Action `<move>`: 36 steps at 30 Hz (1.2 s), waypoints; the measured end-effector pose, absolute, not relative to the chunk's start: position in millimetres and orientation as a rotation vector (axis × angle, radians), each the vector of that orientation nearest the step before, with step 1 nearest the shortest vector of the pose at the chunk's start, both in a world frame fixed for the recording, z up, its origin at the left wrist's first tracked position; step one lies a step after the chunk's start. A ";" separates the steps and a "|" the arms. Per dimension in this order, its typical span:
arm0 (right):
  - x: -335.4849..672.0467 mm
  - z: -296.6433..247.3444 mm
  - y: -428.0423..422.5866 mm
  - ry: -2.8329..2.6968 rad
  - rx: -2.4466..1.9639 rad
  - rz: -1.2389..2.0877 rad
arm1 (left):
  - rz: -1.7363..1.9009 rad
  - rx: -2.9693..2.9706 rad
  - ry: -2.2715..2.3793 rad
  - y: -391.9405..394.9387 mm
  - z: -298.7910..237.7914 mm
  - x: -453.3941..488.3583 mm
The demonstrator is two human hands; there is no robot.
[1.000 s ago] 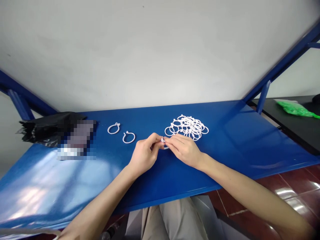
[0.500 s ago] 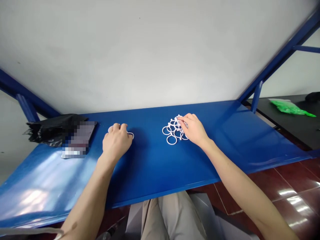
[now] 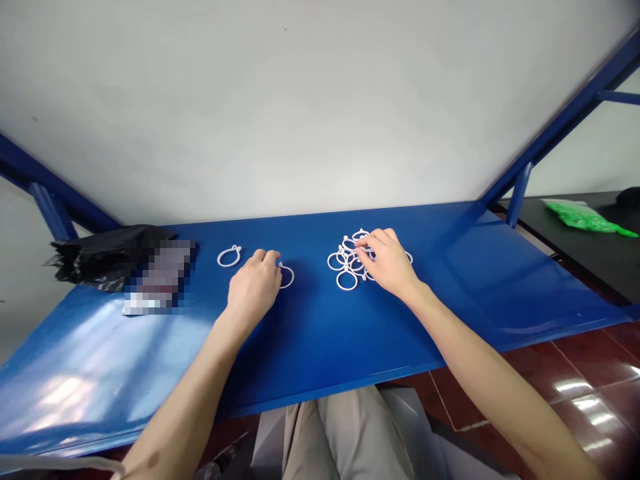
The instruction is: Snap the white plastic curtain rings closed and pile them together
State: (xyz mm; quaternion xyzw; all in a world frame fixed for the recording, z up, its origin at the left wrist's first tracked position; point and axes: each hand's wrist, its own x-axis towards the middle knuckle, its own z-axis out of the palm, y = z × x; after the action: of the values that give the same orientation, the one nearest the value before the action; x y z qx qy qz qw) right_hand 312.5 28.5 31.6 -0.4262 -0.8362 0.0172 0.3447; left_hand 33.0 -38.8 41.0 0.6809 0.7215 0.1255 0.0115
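Note:
A white curtain ring (image 3: pixel 293 279) shows at the fingertips of my left hand (image 3: pixel 256 281); the fingers are curled around its small eyelet, partly out of sight. Another white curtain ring (image 3: pixel 229 265) lies alone behind and to the left of that hand. At the right-centre of the blue table (image 3: pixel 310 340), several more curtain rings (image 3: pixel 347 269) overlap in a loose pile. My right hand (image 3: pixel 387 261) rests over the pile's right side, thumb and forefinger pinched at a ring. Part of the pile is hidden under this hand, and one ring edge (image 3: pixel 411 257) peeks out to its right.
A black plastic bag (image 3: pixel 107 250) and a blurred-out flat object (image 3: pixel 163 273) lie on the table's left. A white wall (image 3: pixel 300 120) stands behind, with blue frame bars (image 3: pixel 520 193) at both sides. Farther right, a green bag (image 3: pixel 583 217) sits on a black surface.
My left hand has moved right with a ring at its fingertips, uncovering the lone ring behind it. My right hand stays at the pile, its fingers shifted slightly.

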 end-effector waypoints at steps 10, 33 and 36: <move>287.4 44.8 -8.1 -2.251 -0.792 0.383 | 1.198 1.834 1.455 -50.6 45.4 67.2; 275.9 13.3 -21.0 -2.271 -0.605 0.179 | 1.316 1.835 1.438 -55.5 31.9 77.9; 274.9 13.1 -19.9 -2.320 -0.622 0.090 | 1.307 1.952 1.479 -53.2 29.4 76.9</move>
State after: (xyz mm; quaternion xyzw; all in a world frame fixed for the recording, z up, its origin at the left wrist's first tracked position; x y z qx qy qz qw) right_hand 274.9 -19.9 13.1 -0.2414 -0.9002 0.0351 0.3608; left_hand 76.9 -53.2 29.4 0.6914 0.5239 0.4630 0.1820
